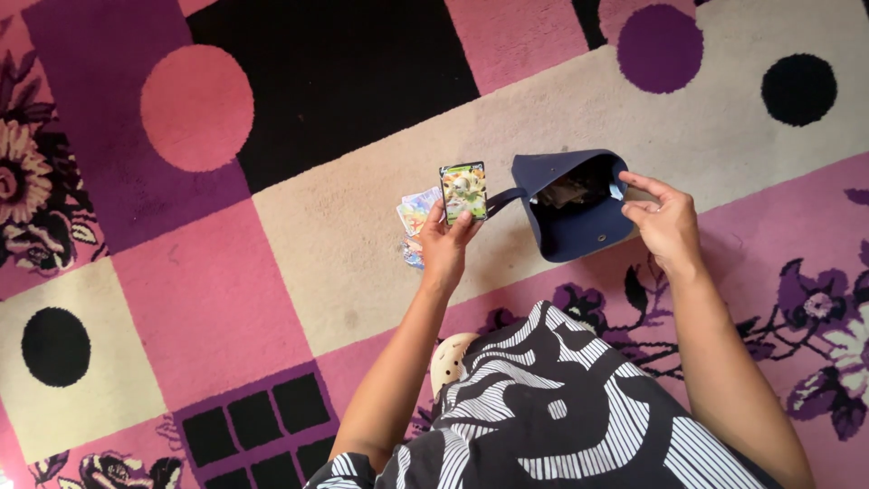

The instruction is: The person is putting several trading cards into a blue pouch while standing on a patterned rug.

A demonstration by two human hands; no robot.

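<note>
Left grip: our left hand (445, 246) pinches 1 glossy rectangular trading card with a green and cream picture (463, 191), thumb on its lower left edge and fingers closed on the lower right, so the card stands upright with its face toward us.
Right grip: our right hand (665, 224) holds the right edge of a dark navy soft pouch with a round snap stud (579, 231), fingertips pressed together on its rim at the open mouth.
Card: it sits above the left hand, just left of the pouch and apart from it, with a thin navy strap running between them.
Pouch: its mouth gapes toward the upper right and we see dark, glinting contents inside, too dim to tell what they are.
Pile: a few more pale, colourful cards (415, 222) lie fanned on the floor covering directly behind and below the held card, just left of our left hand.
Floor: a thick carpet of pink, purple, black and cream blocks with round dots and flower prints (272, 299) lies under everything.
Near us: our black and white striped garment (561, 407) fills the lower frame, and a cream rounded object (450, 358) peeks out beside it near our left forearm.
</note>
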